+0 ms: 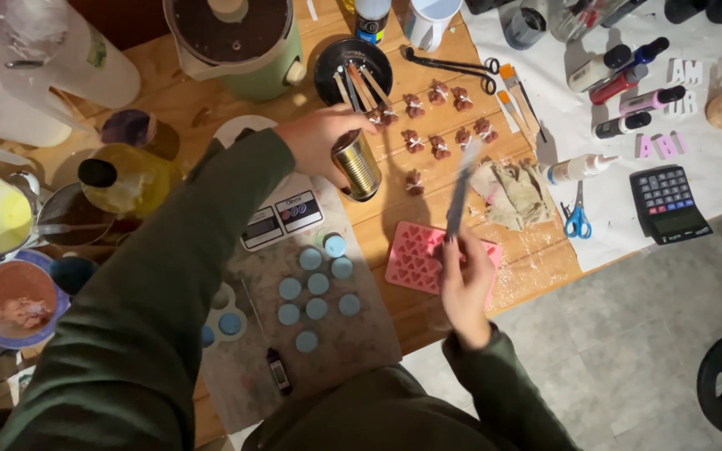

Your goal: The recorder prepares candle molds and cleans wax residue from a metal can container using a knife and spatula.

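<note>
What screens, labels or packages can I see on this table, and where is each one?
Kitchen scale: beside the left hand, white, with a small grey screen.
Calculator: far right on the white sheet, black, grey screen.
Metal can: held in the left hand, ribbed, no label showing.
Dark bottle: top edge, blue and yellow label.
Glue bottle: lying by the blue scissors, white.

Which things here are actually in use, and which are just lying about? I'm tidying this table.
In use:
left hand gripping the metal tin
right hand holding a flat stick
pink heart mould under that hand

Lying about:
blue-handled scissors
calculator
marker pens
blue discs
kitchen scale
</note>
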